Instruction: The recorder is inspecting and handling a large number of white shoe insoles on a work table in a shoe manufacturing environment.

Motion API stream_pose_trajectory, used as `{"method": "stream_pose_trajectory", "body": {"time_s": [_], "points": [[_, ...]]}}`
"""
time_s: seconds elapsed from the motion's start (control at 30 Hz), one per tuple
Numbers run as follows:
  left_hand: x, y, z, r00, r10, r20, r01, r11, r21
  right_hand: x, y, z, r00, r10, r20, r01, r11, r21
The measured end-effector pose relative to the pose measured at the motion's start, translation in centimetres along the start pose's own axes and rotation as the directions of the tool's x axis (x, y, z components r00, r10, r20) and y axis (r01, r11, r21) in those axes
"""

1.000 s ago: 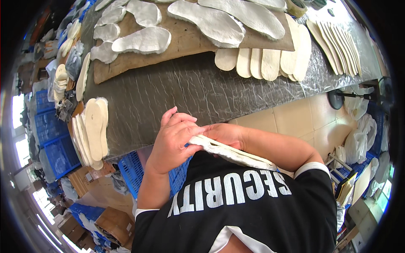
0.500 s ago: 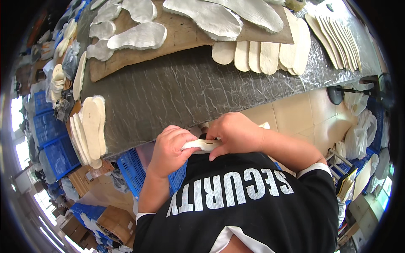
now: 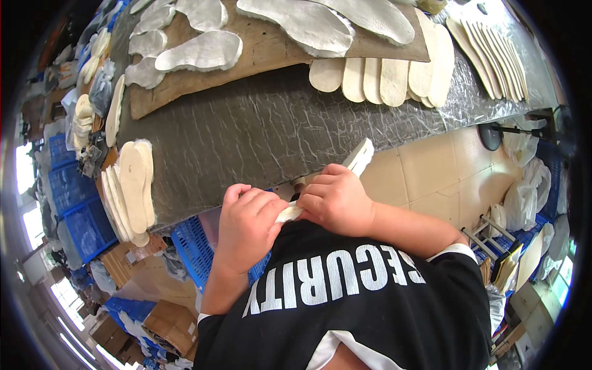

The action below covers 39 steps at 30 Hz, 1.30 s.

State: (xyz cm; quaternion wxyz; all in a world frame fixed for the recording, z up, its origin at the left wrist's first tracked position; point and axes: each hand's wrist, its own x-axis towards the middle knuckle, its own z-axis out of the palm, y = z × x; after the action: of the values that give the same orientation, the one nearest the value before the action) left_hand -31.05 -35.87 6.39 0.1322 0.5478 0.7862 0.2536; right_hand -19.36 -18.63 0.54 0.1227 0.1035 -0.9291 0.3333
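Below the grey worktable (image 3: 259, 129), both the left hand (image 3: 246, 228) and right hand (image 3: 336, 200) clasp a pale insole (image 3: 357, 157) above a blue crate (image 3: 194, 250).

1. The left hand (image 3: 246, 225) sits at centre frame, fingers curled closed, its forearm rising from the lower left.
2. The right hand (image 3: 336, 200) is just beside it, knuckles up, pinching shut.
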Motion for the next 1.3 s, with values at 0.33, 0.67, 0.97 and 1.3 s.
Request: {"method": "stream_pose_trajectory", "body": {"time_s": [0.33, 0.67, 0.97, 1.3], "points": [[-1.3, -1.4, 0.7, 0.995, -0.071, -0.063, 0.079, 0.987, 0.137, -1.3, 3.0, -0.6, 0.992, 0.128, 0.012, -0.125, 0.983, -0.132], [0.7, -1.2, 3.6, 0.998, -0.030, -0.060, 0.044, 0.970, 0.239, -1.6, 3.6, -0.6, 0.987, 0.146, -0.067, -0.153, 0.983, -0.103], [2.2, -1.3, 5.8, 0.984, 0.064, -0.165, -0.022, 0.970, 0.243, -2.3, 3.8, -0.9, 0.974, 0.104, -0.203, -0.147, 0.966, -0.213], [2.1, -3.4, 7.9, 0.963, 0.113, -0.244, -0.014, 0.927, 0.374, -4.9, 8.0, 0.0, 0.917, 0.137, -0.375, -0.191, 0.976, -0.108]]}}
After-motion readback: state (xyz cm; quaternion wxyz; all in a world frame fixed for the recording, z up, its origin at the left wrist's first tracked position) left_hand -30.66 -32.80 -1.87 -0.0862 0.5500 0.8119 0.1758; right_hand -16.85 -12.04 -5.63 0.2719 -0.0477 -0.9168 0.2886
